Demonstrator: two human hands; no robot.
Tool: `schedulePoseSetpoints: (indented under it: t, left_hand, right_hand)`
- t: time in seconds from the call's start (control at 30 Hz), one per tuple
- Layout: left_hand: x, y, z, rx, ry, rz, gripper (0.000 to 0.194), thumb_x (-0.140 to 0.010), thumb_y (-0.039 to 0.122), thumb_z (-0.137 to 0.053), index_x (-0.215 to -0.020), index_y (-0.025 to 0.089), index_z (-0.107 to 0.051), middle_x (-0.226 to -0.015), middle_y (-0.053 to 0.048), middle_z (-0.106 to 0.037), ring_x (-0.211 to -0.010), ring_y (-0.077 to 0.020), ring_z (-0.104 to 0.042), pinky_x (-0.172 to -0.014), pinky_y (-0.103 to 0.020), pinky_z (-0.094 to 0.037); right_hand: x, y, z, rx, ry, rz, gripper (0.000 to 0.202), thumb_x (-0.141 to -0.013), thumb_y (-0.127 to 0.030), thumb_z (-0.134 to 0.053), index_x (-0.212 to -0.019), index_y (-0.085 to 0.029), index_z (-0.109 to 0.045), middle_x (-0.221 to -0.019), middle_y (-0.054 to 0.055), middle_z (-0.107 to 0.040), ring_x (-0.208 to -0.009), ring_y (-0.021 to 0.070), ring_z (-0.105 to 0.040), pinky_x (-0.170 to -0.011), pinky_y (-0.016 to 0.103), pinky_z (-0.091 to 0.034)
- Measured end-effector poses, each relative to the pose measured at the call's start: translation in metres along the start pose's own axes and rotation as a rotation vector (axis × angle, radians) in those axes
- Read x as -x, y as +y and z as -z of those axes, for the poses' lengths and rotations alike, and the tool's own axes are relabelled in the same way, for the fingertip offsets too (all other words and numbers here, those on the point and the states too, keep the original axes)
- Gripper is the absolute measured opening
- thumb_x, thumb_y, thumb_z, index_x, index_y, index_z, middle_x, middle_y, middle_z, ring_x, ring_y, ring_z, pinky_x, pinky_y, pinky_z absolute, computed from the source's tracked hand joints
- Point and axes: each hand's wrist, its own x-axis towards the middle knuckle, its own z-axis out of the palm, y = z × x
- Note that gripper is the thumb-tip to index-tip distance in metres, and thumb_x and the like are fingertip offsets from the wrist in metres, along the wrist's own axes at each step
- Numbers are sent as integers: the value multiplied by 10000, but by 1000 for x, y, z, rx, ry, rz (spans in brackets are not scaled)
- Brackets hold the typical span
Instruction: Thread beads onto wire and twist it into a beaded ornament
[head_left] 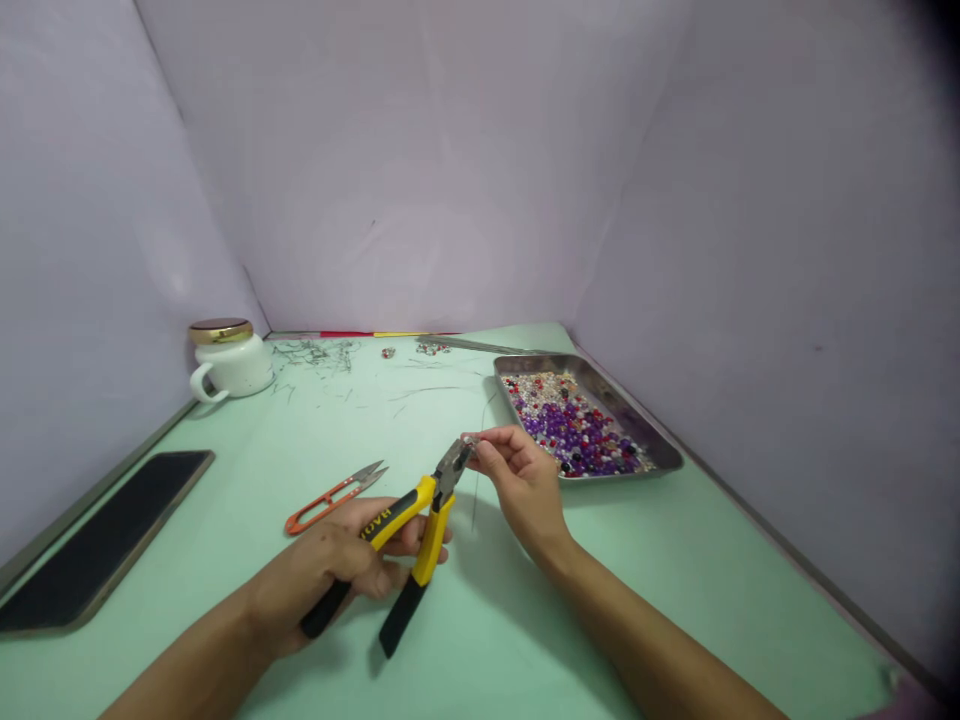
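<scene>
One pair of pliers (444, 487) is held in the left hand (337, 560). One handle is wrapped by the palm and thumb; the fingers are passed behind toward the second handle. The two handles are spread apart. The pliers' nose is directed away from the body and toward the right hand, and its tip meets one small piece (470, 438). Whether the jaws are closed on the piece cannot be told. The piece is pinched in a narrow grip between the thumb and fingertips of the right hand (525, 490); its details are too small to be read. One thin wire (475, 500) is seen hanging just below the pinch.

One pair of snips (324, 505) is laid just beyond the left hand, blades pointed away. One tray (622, 400) is placed beyond the right hand; it is spread with beads (566, 430), mostly purple and pale, too many to be counted.

Toward the back, two groups of beadwork are seen: one small (388, 353), one longer (433, 349). Uncounted wire scraps (319, 352) are scattered beside one mug (238, 365), which is topped by one lid (221, 331). One dark slab (112, 530) is laid flat along the left edge of the table (675, 590).
</scene>
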Motion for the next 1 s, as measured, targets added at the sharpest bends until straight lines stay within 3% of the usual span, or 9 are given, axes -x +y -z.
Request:
schedulePoseSetpoints:
  t: [0.17, 0.37, 0.63, 1.0]
  left_hand:
    - [2, 4, 1, 27, -8, 28, 468, -470, -18, -450, -890, 164, -549, -829, -34, -558, -1078, -280, -437, -822, -355, -345]
    - [2, 6, 0, -24, -39, 28, 288, -484, 5, -446, -729, 143, -509, -866, -62, -553, -1023, -272, -459, -781, -346, -365]
    - [4, 13, -6, -137, -32, 76, 255, -456, 12, -441, -669, 153, -429, -926, -59, -526, -848, -210, -480, -758, -369, -386]
    - [4, 15, -18, -497, 91, 84, 240, -503, 89, -472, -724, 180, -442, -713, 3, -444, -698, -156, -415, -600, -266, -325]
  right_hand:
    - [3, -5, 1, 54, -56, 20, 158, -720, -283, -595, -809, -153, -608, -825, 66, -657, -771, 182, -616, -744, 370, -499]
    - [3, -6, 3, 88, -69, 38, 137, -718, -263, -598, -812, -165, -619, -855, 61, -658, -800, 182, -612, -749, 354, -498]
    - [2, -8, 1, 29, -45, -44, 132, -676, -261, -638, -746, -149, -642, -827, 70, -675, -763, 192, -625, -736, 383, -510]
    - [3, -7, -2, -136, -33, -124, 137, -667, -280, -656, -714, -153, -645, -793, 41, -688, -697, 161, -642, -737, 383, -526]
